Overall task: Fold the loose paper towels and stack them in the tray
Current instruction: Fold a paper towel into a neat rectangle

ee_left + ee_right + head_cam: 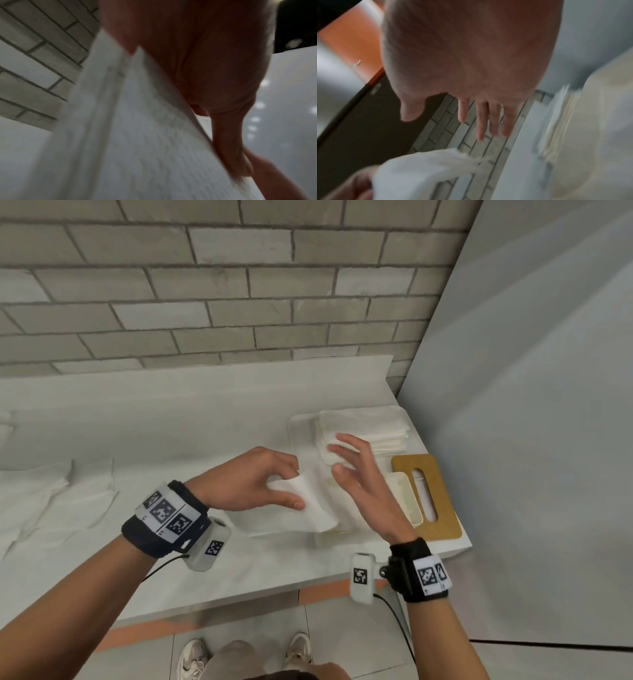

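Note:
In the head view my left hand [294, 487] pinches a folded white paper towel [313, 505] between thumb and fingers, just above the counter. The left wrist view shows the same towel [137, 135] up close and blurred, running under my palm. My right hand [346, 457] hovers open beside it, fingers spread and holding nothing; the right wrist view shows its straight fingers [481, 121]. Behind the hands, a white tray [292, 433] holds a stack of folded towels [373, 429]. Loose towels [51, 498] lie at the counter's left.
A wooden lid with a slot [442, 508] and a white open box [407, 501] sit at the counter's right end. A grey panel [531, 440] closes off the right side. A brick wall [239, 302] stands behind the counter.

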`<action>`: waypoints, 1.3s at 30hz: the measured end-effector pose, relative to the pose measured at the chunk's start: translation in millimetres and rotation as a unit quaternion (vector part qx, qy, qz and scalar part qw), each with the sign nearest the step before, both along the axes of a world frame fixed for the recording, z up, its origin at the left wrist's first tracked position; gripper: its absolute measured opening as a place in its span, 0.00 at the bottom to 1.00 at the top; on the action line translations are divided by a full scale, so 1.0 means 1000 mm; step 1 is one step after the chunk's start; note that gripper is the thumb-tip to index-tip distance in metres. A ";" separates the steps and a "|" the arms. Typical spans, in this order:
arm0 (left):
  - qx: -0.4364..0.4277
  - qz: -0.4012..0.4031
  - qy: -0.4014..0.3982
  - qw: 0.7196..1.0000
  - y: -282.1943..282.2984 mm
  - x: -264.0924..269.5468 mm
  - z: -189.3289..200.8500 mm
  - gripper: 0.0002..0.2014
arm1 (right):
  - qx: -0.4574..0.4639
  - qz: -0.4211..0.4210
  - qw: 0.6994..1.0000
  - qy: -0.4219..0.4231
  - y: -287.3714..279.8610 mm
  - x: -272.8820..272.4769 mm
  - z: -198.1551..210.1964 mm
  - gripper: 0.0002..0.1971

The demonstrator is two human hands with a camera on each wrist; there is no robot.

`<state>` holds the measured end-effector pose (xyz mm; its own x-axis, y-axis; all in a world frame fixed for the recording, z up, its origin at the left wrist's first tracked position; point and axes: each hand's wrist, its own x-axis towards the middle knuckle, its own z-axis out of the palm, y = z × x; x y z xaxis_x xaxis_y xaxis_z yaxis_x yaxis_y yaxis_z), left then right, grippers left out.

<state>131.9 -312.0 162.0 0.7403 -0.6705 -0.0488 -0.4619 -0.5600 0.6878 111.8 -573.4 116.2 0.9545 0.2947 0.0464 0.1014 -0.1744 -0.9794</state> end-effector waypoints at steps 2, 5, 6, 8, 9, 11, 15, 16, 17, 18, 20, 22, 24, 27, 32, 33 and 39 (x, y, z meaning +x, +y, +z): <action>0.024 -0.024 -0.028 0.999 -0.010 0.003 0.004 0.16 | 0.040 0.079 0.994 0.067 0.008 0.005 0.011 0.27; 0.048 -0.013 -0.053 0.997 -0.012 0.010 0.008 0.13 | 0.025 0.017 0.999 0.013 0.004 0.010 0.008 0.14; 0.057 -0.001 -0.056 0.997 -0.010 0.012 0.007 0.13 | 0.033 -0.010 0.999 0.001 0.001 0.010 0.005 0.10; 0.068 0.025 -0.059 0.996 -0.006 0.015 0.005 0.12 | 0.050 -0.048 0.998 0.001 -0.006 0.009 0.000 0.11; 0.070 0.043 -0.057 0.995 -0.005 0.017 0.003 0.13 | 0.052 -0.064 0.997 0.009 -0.012 0.009 -0.003 0.12; 0.072 0.089 -0.062 0.992 -0.002 0.021 -0.002 0.13 | 0.031 -0.098 0.994 0.024 -0.025 0.010 -0.013 0.12; 0.070 0.158 -0.099 0.980 0.009 0.027 -0.003 0.01 | -0.161 -0.180 0.970 0.017 -0.058 0.022 -0.042 0.09; 0.066 0.164 -0.108 0.978 0.011 0.028 -0.002 0.01 | -0.217 -0.187 0.958 0.019 -0.064 0.024 -0.048 0.10; 0.060 0.168 -0.114 0.977 0.012 0.029 -0.001 0.02 | -0.259 -0.190 0.947 0.024 -0.068 0.026 -0.053 0.11; 0.052 0.172 -0.118 0.977 0.013 0.029 0.001 0.02 | -0.284 -0.189 0.940 0.031 -0.071 0.027 -0.057 0.12; 0.038 0.178 -0.121 0.976 0.013 0.029 0.006 0.01 | -0.315 -0.185 0.930 0.042 -0.073 0.028 -0.062 0.14; 0.023 0.179 -0.117 0.977 0.011 0.029 0.008 0.01 | -0.352 -0.180 0.918 0.039 -0.073 0.028 -0.067 0.15; 0.004 0.183 -0.111 0.977 0.009 0.028 0.011 0.01 | -0.374 -0.175 0.910 0.036 -0.072 0.027 -0.071 0.16; -0.020 0.179 -0.105 0.978 0.003 0.025 0.015 0.05 | -0.406 -0.170 0.898 0.017 -0.069 0.025 -0.073 0.18; -0.048 0.129 -0.093 0.986 -0.018 0.013 0.030 0.07 | -0.285 -0.183 0.935 -0.107 -0.054 0.012 -0.037 0.26; -0.053 0.111 -0.090 0.988 -0.025 0.011 0.034 0.07 | -0.186 -0.153 0.964 -0.110 -0.045 0.008 -0.022 0.28; -0.189 0.137 -0.099 0.967 -0.062 0.011 0.041 0.05 | -0.001 -0.072 0.997 -0.005 -0.027 0.003 0.012 0.29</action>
<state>142.6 -374.2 202.9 0.8625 -0.3896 0.3230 -0.4756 -0.4061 0.7803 115.1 -600.4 128.0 0.9864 0.1544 0.0559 0.0852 -0.1904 -0.9780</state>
